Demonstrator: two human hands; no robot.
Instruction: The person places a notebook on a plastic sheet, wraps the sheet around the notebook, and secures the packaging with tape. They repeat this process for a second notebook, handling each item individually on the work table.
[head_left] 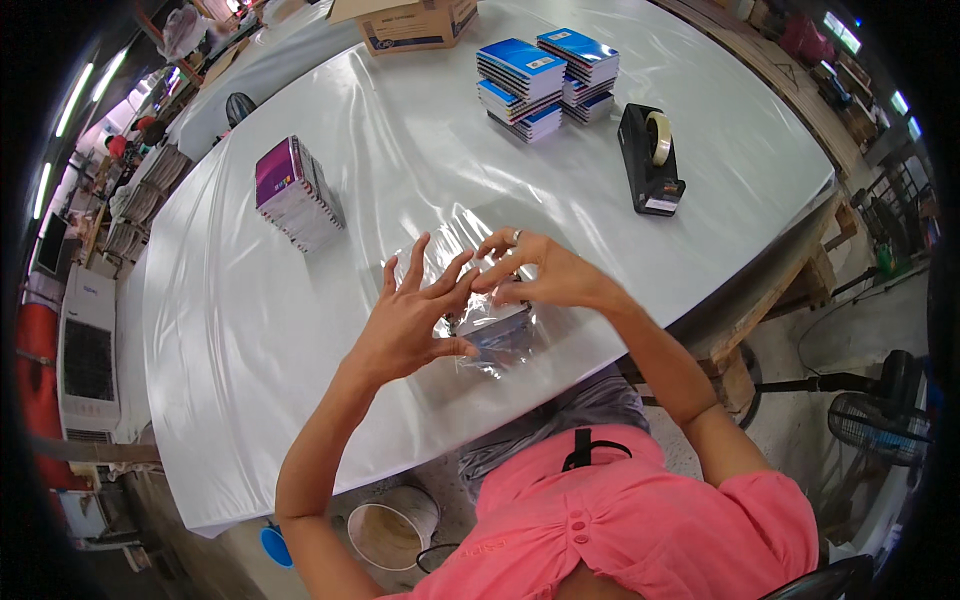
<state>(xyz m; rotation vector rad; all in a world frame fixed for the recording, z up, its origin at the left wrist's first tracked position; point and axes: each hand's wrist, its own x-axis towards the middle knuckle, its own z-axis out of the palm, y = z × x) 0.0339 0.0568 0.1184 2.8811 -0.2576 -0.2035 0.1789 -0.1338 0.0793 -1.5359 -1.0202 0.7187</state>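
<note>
A small stack of booklets wrapped in clear plastic film (497, 335) lies on the white table (250, 330) near its front edge. My left hand (415, 315) has its fingers spread, with the thumb pressed against the left side of the wrapped stack. My right hand (535, 270), a ring on one finger, hovers over the top of the stack and pinches the film with its fingertips. Loose film bulges up between the two hands.
A black tape dispenser (648, 158) stands right of centre. Two stacks of blue-covered booklets (545, 85) sit further back, a purple-covered stack (297, 193) at left, a cardboard box (410, 22) at the far edge. A bucket (392, 530) and fan (885, 420) stand on the floor.
</note>
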